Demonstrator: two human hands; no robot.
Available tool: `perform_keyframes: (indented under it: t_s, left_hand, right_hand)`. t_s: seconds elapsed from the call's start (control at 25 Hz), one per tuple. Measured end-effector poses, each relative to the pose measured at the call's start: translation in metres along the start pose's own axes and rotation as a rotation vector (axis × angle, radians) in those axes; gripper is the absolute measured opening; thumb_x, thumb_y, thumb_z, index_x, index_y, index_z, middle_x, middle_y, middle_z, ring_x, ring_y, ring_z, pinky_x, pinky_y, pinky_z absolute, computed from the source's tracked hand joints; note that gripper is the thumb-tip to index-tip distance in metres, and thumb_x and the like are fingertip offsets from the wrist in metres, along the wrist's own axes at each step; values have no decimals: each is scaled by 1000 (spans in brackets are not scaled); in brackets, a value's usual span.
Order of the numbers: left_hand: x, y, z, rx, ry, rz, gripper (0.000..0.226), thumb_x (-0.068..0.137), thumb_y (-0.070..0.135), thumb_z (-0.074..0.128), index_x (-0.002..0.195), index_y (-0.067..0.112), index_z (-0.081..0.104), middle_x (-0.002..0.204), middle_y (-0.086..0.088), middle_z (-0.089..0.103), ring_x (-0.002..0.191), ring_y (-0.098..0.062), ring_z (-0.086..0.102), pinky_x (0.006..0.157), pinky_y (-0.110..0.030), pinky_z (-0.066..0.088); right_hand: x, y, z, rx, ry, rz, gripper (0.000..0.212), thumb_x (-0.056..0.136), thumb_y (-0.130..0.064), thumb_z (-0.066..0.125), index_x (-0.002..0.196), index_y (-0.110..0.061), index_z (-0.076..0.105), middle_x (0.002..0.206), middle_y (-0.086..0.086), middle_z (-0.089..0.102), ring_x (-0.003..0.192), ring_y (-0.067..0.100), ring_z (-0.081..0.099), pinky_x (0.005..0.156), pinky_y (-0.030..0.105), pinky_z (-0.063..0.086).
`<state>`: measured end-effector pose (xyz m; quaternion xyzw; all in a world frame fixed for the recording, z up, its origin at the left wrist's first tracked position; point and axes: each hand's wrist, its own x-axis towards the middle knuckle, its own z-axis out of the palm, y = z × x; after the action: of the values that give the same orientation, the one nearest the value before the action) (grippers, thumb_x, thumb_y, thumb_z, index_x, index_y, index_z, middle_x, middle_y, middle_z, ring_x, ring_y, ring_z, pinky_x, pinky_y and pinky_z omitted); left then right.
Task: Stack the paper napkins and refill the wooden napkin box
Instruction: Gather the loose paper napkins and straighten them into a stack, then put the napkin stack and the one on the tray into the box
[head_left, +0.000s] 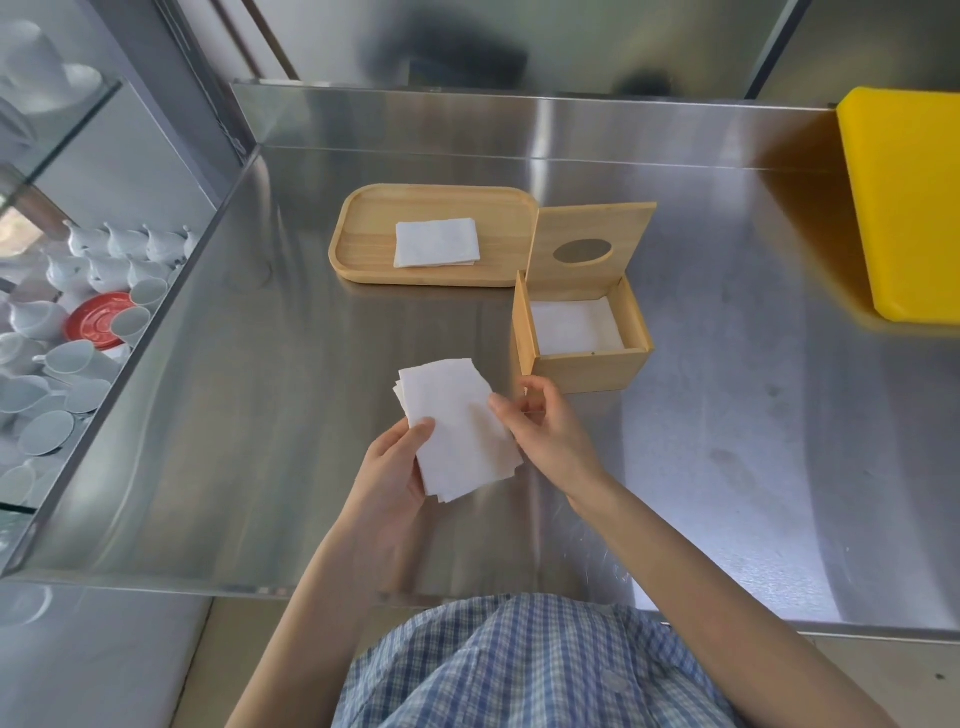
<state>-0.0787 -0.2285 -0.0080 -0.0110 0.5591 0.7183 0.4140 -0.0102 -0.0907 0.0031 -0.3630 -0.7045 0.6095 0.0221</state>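
Note:
A small stack of white paper napkins (452, 426) is held above the steel counter, its edges slightly fanned. My left hand (397, 467) grips the stack from below, thumb on top. My right hand (545, 426) pinches the stack's right edge with its fingertips. Just beyond them stands the wooden napkin box (587, 364), its hinged lid (589, 244) with an oval hole raised upright, and white napkins lie inside. Another folded napkin pile (436, 242) rests on the wooden tray (363, 244) farther back.
A yellow board (909, 208) leans at the back right of the steel counter (753, 415). Left of the counter, a glass-fronted shelf holds several white cups (67, 358) and a red saucer (98, 322). A steel backsplash rises behind the tray.

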Motion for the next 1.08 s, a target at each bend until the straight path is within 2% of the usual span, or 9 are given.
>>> perform_keyframes:
  t_s: [0.12,0.2,0.28,0.44,0.64,0.72,0.84,1.0,1.08]
  left_hand:
    - [2,9,4,-100,-26,31,27,96,16,37,110,11,61,99,-4,71,78,-13,71,59,-24,56]
    - [2,13,11,-156,-58,45,29,97,17,37,117,11,57,106,-7,67,83,-16,69,58,-24,56]
    - [3,13,18,-184,-94,61,32,96,17,37,123,12,53,110,-8,65,89,-19,66,63,-27,58]
    - [6,9,27,-200,-121,95,33,89,21,47,120,13,56,113,-8,66,97,-21,65,70,-30,58]
    - [13,9,30,-90,-43,100,23,90,26,51,107,12,59,103,-3,67,94,-16,63,69,-21,57]
    - [16,10,33,6,-13,84,22,93,24,48,106,10,60,99,-3,66,90,-16,62,67,-19,56]
    - [22,13,43,151,57,81,16,92,21,50,96,12,63,90,-3,65,77,-14,60,60,-18,53]
    - [34,16,53,330,154,104,10,89,20,56,91,13,64,93,-7,66,82,-20,59,77,-32,49]
    - [41,21,60,442,195,142,8,88,21,58,84,18,63,90,-6,67,83,-20,60,82,-35,49]
  right_hand:
    - [-6,5,-7,104,-113,132,60,84,-49,57,131,-13,45,113,4,63,105,15,57,102,37,46]
    - [-13,5,-11,238,-276,213,38,86,-44,57,112,-16,58,103,6,64,98,16,59,102,39,46]
    - [-18,5,-11,365,-346,225,14,88,-31,59,99,-22,59,96,2,64,92,16,60,98,38,48]
    - [-14,7,-18,448,-223,127,16,89,-13,58,101,-23,58,107,1,66,99,18,63,90,32,51]
    - [-6,7,-47,256,-41,31,16,89,-12,58,105,-16,60,119,17,64,111,31,60,98,45,49]
    - [-5,6,-57,193,-4,-3,10,89,-14,58,99,-15,61,110,16,66,101,30,62,93,40,50]
    - [-2,4,-68,125,35,-48,6,91,-17,56,94,-16,60,92,1,65,83,14,60,75,23,49]
    - [8,2,-80,-86,140,-106,11,90,-22,57,82,-16,60,74,-4,60,71,14,55,56,7,40]
    - [15,-2,-86,-207,211,-153,19,88,-21,60,70,-18,55,69,-2,56,67,15,51,52,7,37]
